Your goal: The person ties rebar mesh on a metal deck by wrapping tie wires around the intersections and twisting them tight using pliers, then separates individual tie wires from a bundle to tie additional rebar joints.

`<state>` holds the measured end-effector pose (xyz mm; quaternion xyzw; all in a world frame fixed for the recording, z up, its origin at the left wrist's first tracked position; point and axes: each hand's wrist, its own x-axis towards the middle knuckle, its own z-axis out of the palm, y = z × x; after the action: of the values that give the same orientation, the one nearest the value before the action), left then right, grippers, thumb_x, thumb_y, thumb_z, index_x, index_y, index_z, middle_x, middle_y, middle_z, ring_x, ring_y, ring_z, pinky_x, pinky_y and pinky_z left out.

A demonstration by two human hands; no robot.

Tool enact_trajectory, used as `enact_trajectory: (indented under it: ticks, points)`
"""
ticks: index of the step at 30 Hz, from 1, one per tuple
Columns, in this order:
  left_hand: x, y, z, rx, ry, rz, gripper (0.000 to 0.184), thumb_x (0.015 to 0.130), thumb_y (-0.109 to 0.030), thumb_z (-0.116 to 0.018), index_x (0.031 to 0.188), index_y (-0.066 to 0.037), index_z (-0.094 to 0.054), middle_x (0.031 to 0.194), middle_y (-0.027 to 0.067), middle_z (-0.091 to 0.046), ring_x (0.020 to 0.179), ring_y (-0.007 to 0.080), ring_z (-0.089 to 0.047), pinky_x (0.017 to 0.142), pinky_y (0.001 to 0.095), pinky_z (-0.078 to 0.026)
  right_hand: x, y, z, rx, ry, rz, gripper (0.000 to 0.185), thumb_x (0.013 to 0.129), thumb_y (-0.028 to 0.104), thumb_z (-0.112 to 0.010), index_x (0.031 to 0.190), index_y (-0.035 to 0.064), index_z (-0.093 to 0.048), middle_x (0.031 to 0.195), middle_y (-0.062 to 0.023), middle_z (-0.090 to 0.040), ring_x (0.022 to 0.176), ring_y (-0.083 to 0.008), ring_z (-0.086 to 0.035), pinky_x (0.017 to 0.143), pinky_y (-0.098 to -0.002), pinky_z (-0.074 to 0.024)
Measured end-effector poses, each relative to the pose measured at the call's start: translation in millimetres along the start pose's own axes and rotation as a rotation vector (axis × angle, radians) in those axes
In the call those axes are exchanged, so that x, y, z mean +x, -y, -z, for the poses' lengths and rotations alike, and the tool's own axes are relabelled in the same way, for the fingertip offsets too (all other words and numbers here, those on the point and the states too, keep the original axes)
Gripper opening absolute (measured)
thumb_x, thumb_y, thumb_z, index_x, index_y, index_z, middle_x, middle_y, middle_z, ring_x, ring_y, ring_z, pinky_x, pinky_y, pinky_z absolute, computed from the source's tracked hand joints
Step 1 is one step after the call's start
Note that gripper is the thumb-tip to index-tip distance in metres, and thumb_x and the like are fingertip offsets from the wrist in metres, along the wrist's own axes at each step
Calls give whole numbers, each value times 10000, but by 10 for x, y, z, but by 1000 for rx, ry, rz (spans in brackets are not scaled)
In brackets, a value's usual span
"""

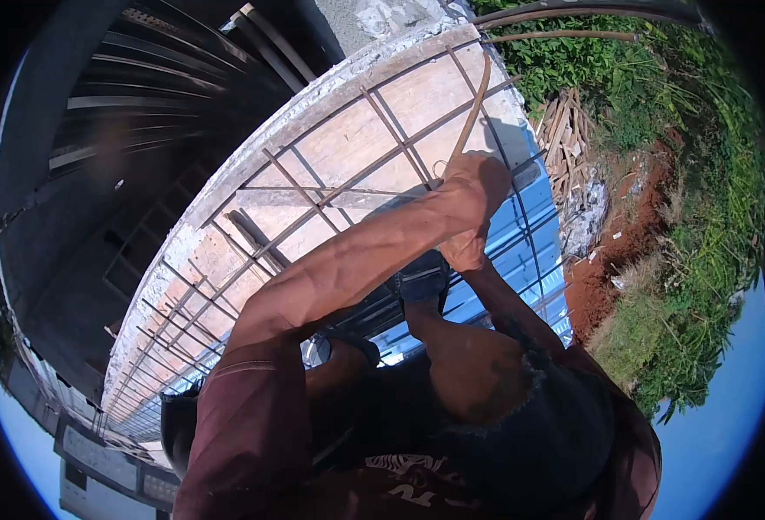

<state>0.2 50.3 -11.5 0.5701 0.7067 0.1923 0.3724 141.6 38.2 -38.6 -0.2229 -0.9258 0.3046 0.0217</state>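
Observation:
My left hand (pixel 479 179) is closed in a fist over a crossing of the rebar grid (pixel 317 205). Just below it, and partly covered by it, my right hand (pixel 464 251) is closed too. Whatever they hold is hidden by the fingers. A thin loop of wire (pixel 439 167) shows beside my left knuckles. From the slab's top corner a bent brown rod (pixel 475 113) runs down to my left hand. Under the grid lie pale plywood panels (pixel 330 143) and blue corrugated sheeting (pixel 508 230).
A rough concrete edge (pixel 270 130) borders the deck, with a dark drop (pixel 139 191) beyond it on the left. My shod foot (pixel 423 282) stands among the bars. At right, past the deck edge, are scrap wood (pixel 564 143), red soil (pixel 612 269) and plants (pixel 703 217).

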Motion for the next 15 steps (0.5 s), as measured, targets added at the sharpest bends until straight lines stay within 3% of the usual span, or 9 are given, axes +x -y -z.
enact_trajectory:
  ticks: [2,4,5,6,8,9,11,12,15]
  points:
    - [267,-219,-315,202,34,18,87,733,-126,-623,793,-94,-678,684,76,-661,655,226,-669,476,335,-485,25,13,43,220,-75,89,314,752,160,-666,1035,39,-605,1047,-165,-588,908,-324,-566,885,-448,-414]
    - [524,-235,-649,277,296,89,55,689,-130,-654,720,-150,-695,686,34,-659,674,160,-648,493,255,-450,57,17,65,89,-23,135,302,804,202,-616,1042,19,-587,1032,-158,-581,929,-295,-555,874,-422,-420]
    - [618,-292,-752,268,293,95,55,689,-130,-654,720,-150,-695,686,34,-659,674,160,-648,493,255,-450,74,3,80,53,11,146,299,809,203,-612,1042,17,-586,1029,-157,-581,926,-292,-555,871,-418,-421]
    - [754,-331,-853,395,605,136,80,704,-122,-630,754,-169,-672,688,4,-613,665,144,-600,504,251,-428,87,-12,126,71,35,137,297,813,203,-608,1042,16,-585,1026,-156,-581,923,-289,-555,869,-414,-423]
    - [920,-435,-1370,495,932,211,110,719,-113,-605,788,-187,-649,690,-26,-567,657,128,-552,514,246,-406,122,-9,154,99,65,117,292,823,205,-600,1042,12,-582,1019,-154,-581,917,-283,-556,864,-407,-426]
    - [902,-573,-1943,449,506,498,108,808,-82,-501,809,-149,-587,790,11,-536,745,149,-533,610,267,-412,150,0,142,103,86,109,290,828,205,-595,1042,11,-581,1016,-154,-581,914,-280,-556,861,-403,-428]
    - [103,-606,-1147,383,-212,974,104,765,-113,-450,849,-172,-437,791,-18,-351,687,136,-399,525,306,-370,164,52,146,107,111,90,286,837,206,-587,1042,7,-579,1009,-152,-582,908,-275,-557,856,-396,-432]
    - [-152,-633,-960,290,-343,861,96,770,-123,-453,857,-164,-450,800,-3,-369,699,150,-413,539,315,-377,170,80,156,116,135,81,284,842,207,-583,1042,6,-577,1005,-151,-582,905,-272,-557,853,-392,-433]
    - [-670,-545,-423,-84,-248,267,100,787,-153,-463,883,-140,-489,827,42,-425,734,193,-456,581,344,-401,192,173,170,166,234,18,279,856,209,-570,1042,1,-574,995,-149,-582,896,-263,-558,846,-381,-438]
